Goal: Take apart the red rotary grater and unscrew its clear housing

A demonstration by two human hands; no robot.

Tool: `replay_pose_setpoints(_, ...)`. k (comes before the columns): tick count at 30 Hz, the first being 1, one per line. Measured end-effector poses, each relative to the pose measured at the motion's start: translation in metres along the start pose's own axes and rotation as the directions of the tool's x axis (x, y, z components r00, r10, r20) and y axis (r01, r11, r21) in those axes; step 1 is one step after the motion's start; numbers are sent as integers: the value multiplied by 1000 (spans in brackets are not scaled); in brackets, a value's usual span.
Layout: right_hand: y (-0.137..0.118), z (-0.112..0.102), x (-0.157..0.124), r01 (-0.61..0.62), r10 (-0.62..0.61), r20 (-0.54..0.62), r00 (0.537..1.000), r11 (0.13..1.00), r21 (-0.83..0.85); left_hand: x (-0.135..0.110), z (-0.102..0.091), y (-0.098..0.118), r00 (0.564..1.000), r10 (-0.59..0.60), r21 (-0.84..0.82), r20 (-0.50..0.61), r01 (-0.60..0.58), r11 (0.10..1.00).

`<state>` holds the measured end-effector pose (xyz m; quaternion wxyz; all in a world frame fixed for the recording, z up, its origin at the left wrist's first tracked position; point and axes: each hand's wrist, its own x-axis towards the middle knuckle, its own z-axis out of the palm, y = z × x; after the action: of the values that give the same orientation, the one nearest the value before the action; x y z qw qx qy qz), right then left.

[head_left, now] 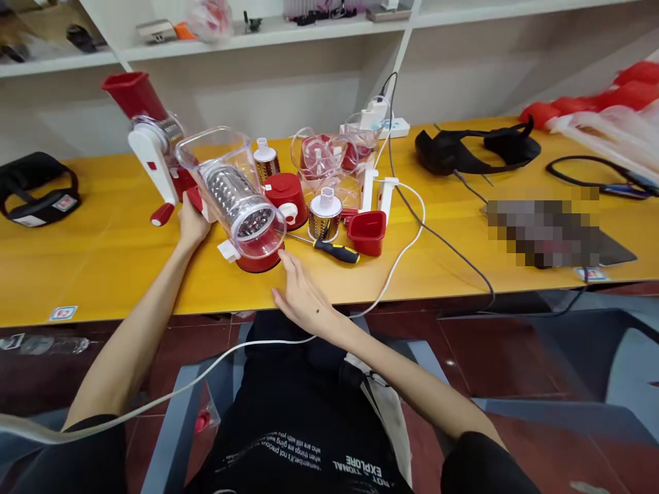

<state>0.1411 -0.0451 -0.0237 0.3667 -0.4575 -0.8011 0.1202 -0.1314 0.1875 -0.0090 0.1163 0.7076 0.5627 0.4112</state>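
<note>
A red and clear rotary grater (234, 199) lies tilted on the yellow table (103, 254), its steel drum showing through the clear housing. My left hand (191, 223) grips its red body from the left side. My right hand (301, 295) rests near the table's front edge with fingers stretched out, fingertips close to the grater's red base, holding nothing. A yellow-and-black screwdriver (332, 250) lies just right of the base.
A second grater (149, 134) stands at the left. Red cups (367, 233), steel drums (324, 214), clear housings (322, 154) and a power strip (384, 123) crowd the middle. Black straps (476, 147) lie at the right, another black strap (36, 192) at the left. A white cable (401, 254) hangs over the edge.
</note>
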Motion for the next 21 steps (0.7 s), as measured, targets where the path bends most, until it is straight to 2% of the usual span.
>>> replay_pose_setpoints(3, -2, 2, 0, -11, 12, 31, 999, 999, -44, -11, -2, 9, 981, -128, 73, -146, 139, 988)
replay_pose_setpoints(5, -3, 3, 0, -26, 28, 36, 999, 998, -48, -19, -3, 15, 970, -153, 80, -190, 171, 982)
replay_pose_setpoints(13, -3, 5, 2, -102, 111, 64, 992, 985, -140, -50, -15, 22, 942, -246, 48, -231, 263, 964)
replay_pose_setpoints(17, -2, 8, 2, -83, 91, 49, 995, 985, -152, -56, -14, 35, 924, -279, 136, -263, 322, 937)
replay_pose_setpoints(21, -3, 10, 2, -73, 85, 55, 995, 978, -196, -66, -18, 49, 882, -346, 200, -320, 420, 885)
